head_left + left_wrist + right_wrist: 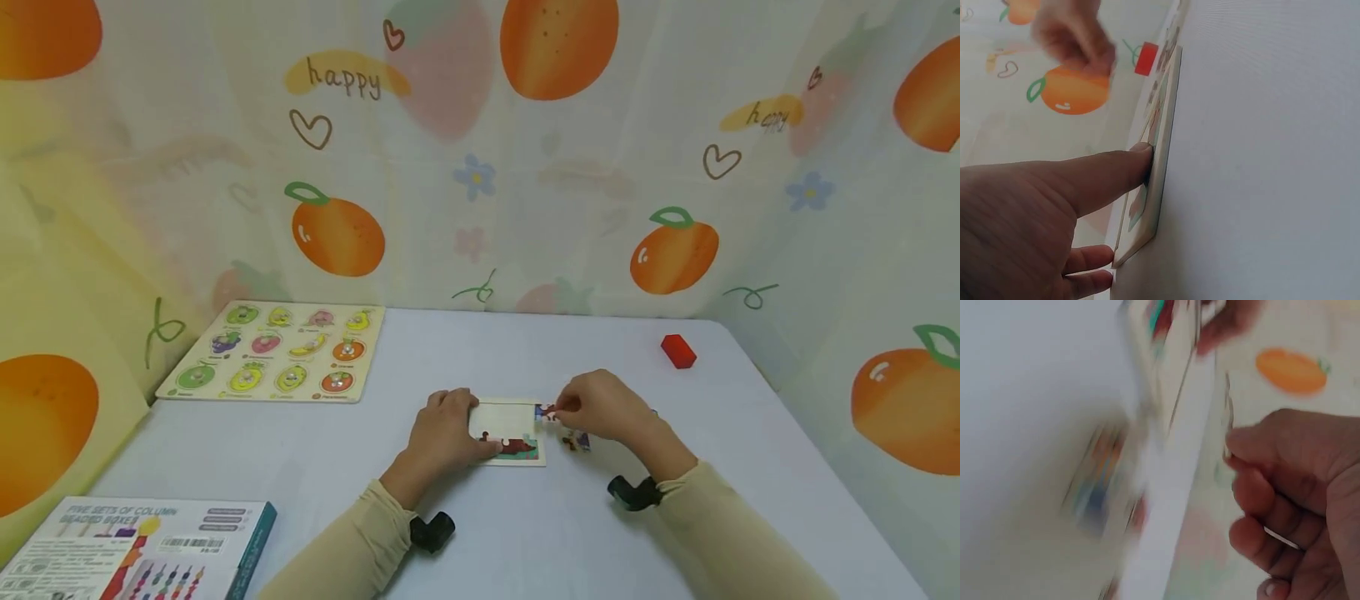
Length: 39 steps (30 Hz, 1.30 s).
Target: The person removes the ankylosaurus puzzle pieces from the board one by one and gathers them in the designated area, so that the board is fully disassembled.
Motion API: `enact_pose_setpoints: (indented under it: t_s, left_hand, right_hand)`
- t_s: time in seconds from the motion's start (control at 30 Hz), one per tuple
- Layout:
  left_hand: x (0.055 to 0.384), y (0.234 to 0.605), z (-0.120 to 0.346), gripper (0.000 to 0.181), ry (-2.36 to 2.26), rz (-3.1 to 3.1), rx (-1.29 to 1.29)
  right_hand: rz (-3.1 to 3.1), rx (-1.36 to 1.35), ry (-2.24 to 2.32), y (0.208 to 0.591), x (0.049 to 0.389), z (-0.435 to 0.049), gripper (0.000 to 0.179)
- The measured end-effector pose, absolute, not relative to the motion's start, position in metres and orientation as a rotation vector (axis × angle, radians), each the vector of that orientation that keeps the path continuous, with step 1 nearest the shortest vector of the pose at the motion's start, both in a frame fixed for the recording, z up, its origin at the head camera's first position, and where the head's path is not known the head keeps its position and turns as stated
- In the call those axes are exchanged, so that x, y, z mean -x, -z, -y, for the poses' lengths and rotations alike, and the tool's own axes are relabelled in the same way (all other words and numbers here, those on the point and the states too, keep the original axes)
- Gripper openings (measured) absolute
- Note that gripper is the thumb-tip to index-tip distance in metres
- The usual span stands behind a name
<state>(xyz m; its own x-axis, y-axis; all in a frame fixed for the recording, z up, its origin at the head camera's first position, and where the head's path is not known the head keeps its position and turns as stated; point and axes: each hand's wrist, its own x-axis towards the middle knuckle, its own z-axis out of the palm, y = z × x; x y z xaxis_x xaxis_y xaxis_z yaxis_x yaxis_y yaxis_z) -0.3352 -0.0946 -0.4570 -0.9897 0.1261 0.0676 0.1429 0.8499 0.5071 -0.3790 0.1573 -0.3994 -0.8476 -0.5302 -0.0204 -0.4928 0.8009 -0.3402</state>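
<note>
A small white-framed puzzle board [506,417] lies flat on the table, with a brown-and-green picture piece [519,447] fitted along its near side. My left hand [444,435] holds the board at its left end, thumb on the near part and fingers along the far left corner. In the left wrist view, the thumb [1119,170] presses on the picture surface. Above the board's right edge, my right hand [609,407] pinches a small printed puzzle piece [545,412] between thumb and fingertips. Other loose puzzle pieces [576,441] lie just right of the board, partly under that hand.
At the back left lies a fruit picture board [279,350]. A boxed bead set [142,550] occupies the near left corner. Toward the back right sits a red block [678,352]. A fruit-printed curtain [525,208] hangs behind the white table [480,533].
</note>
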Motion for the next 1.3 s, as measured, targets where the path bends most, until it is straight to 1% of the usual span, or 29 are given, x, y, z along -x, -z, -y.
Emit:
enact_pose_setpoints:
  t_s: [0.17, 0.27, 0.43, 0.53, 0.63, 0.8, 0.93, 1.03, 1.1, 1.2, 1.3]
  left_hand:
    - [0.337, 0.459, 0.098, 0.069, 0.799, 2.985, 0.206]
    - [0.337, 0.458, 0.099, 0.07, 0.817, 2.99, 0.197]
    - [0.336, 0.457, 0.101, 0.07, 0.823, 2.991, 0.195]
    - [0.335, 0.458, 0.101, 0.069, 0.831, 2.986, 0.214]
    - [0.335, 0.46, 0.1, 0.068, 0.818, 2.991, 0.252]
    - [0.336, 0.46, 0.098, 0.062, 0.821, 3.019, 0.348]
    - [0.337, 0.461, 0.095, 0.046, 0.886, 3.031, 0.503]
    - [0.337, 0.462, 0.093, 0.033, 0.928, 3.032, 0.61]
    - [0.336, 0.461, 0.093, 0.027, 0.94, 3.043, 0.639]
    - [0.335, 0.459, 0.093, 0.022, 0.934, 3.049, 0.657]
    - [0.334, 0.458, 0.095, 0.022, 0.907, 3.052, 0.66]
  right_hand:
    - [-2.822, 0.635, 0.57, 0.405, 0.373, -0.213, 0.004]
    - [-2.791, 0.596, 0.603, 0.412, 0.368, -0.235, 0.004]
    - [-2.808, 0.625, 0.607, 0.42, 0.366, -0.249, 0.004]
    - [-2.823, 0.582, 0.57, 0.423, 0.367, -0.25, 0.002]
    - [-2.812, 0.557, 0.518, 0.423, 0.367, -0.25, 0.004]
    - [-2.824, 0.538, 0.489, 0.417, 0.367, -0.241, 0.005]
    - [-2.853, 0.547, 0.573, 0.415, 0.361, -0.215, 0.003]
    - [-2.809, 0.665, 0.641, 0.418, 0.355, -0.19, 0.011]
    - [-2.776, 0.772, 0.662, 0.423, 0.353, -0.174, 0.018]
    - [-2.744, 0.916, 0.673, 0.43, 0.35, -0.158, 0.026]
    - [-2.742, 1.001, 0.693, 0.436, 0.35, -0.148, 0.027]
